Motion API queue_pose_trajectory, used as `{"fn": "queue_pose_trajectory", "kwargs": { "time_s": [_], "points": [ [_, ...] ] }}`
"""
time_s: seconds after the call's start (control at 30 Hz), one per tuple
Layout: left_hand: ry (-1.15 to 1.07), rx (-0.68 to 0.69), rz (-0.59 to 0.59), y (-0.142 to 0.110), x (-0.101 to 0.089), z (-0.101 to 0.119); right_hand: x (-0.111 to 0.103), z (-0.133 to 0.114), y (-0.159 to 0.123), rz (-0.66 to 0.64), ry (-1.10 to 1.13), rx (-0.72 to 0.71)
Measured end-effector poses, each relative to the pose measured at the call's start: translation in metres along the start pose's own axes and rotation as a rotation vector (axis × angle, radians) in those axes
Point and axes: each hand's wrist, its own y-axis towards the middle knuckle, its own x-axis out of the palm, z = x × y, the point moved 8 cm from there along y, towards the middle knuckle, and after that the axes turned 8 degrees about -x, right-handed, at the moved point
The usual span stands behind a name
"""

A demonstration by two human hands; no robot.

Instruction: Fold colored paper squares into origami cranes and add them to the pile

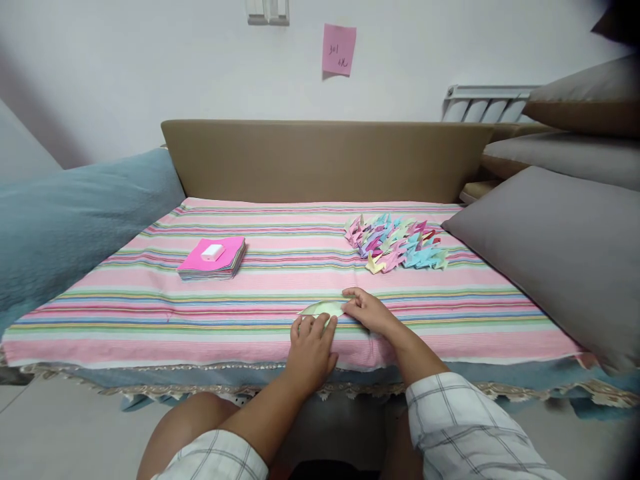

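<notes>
A pale green sheet of paper [323, 309], bent over on itself, lies on the striped cloth [280, 339] close to its front edge. My left hand [312, 347] rests on the near side of the sheet, fingers spread and pressing down. At the right corner, my right hand [367, 311] pinches the paper between thumb and fingers. Beyond it, to the right, sits a cluster of folded paper cranes [400, 243] in pink, blue, purple, yellow and green. Part of the sheet is hidden under the left fingers.
On the left stands a stack of square paper [220, 252], pink on top, with a small white block [213, 253] on it. A grey cushion [560, 253] borders the right side, a blue bolster [90, 213] the left. A brown backrest [325, 160] rises behind.
</notes>
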Motion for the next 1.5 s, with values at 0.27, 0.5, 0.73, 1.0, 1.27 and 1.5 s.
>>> {"fn": "queue_pose_trajectory", "kwargs": {
  "time_s": [0.27, 0.5, 0.73, 1.0, 1.27, 1.5],
  "points": [
    [0.010, 0.005, 0.005, -0.001, 0.000, 0.000, 0.001, -0.003, 0.001, 0.086, -0.238, -0.024],
    [0.006, -0.002, 0.017, -0.001, 0.000, -0.003, -0.005, 0.005, 0.005, 0.097, -0.185, -0.013],
    [-0.009, -0.019, -0.012, -0.005, -0.011, -0.016, -0.004, 0.004, 0.006, 0.073, -0.198, 0.010],
    [-0.020, -0.162, -0.046, -0.006, -0.024, -0.041, -0.005, 0.000, 0.004, 0.069, -0.188, 0.031],
    [0.061, -0.259, -0.075, -0.004, -0.032, -0.063, -0.005, 0.002, 0.005, 0.052, -0.197, 0.026],
    [-0.012, -0.347, -0.007, 0.000, -0.043, -0.088, -0.004, -0.006, 0.002, 0.051, -0.273, 0.001]
  ]
}}
